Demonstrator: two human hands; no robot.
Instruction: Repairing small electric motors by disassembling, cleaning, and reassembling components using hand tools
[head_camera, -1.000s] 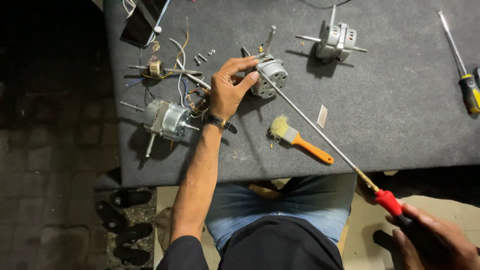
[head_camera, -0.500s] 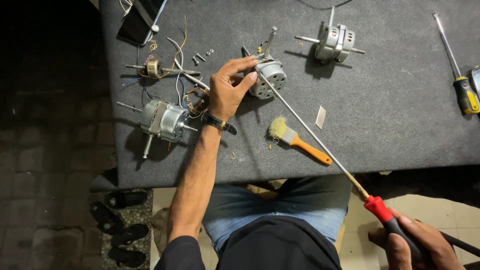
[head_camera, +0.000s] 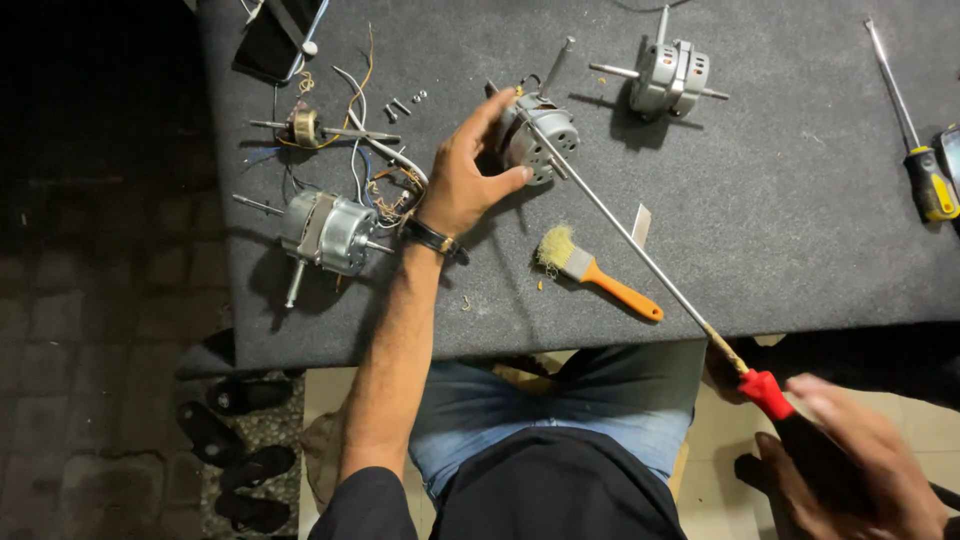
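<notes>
Motor (head_camera: 537, 140) of small size, silver-grey and round, lying on dark grey desk (head_camera: 800, 230) near its middle, cupped from the left by left hand (head_camera: 462, 180) with thumb against the near side of the casing and fingers over the far side, so left grip closed on motor. Long screwdriver (head_camera: 640, 255) with thin steel shaft running diagonally from the motor's face down past the desk's front edge to a red collar and dark handle. Right hand (head_camera: 850, 470) blurred, low at the right, off the desk, wrapped about that handle, so right grip closed on long screwdriver, well apart from the motor itself. Paintbrush (head_camera: 597, 277) with orange handle flat on the desk just below the shaft, near the left wrist with its dark watch (head_camera: 432, 237). Second motor (head_camera: 325, 232) with shaft ends left of the forearm, loose wires (head_camera: 370, 150) and a few screws (head_camera: 402, 104) beyond it. Third motor (head_camera: 670, 75) at the far side, to the right of the held one. Yellow-handled screwdriver (head_camera: 915, 150) at the right edge. Sandals (head_camera: 235, 450) on the floor to the lower left.
</notes>
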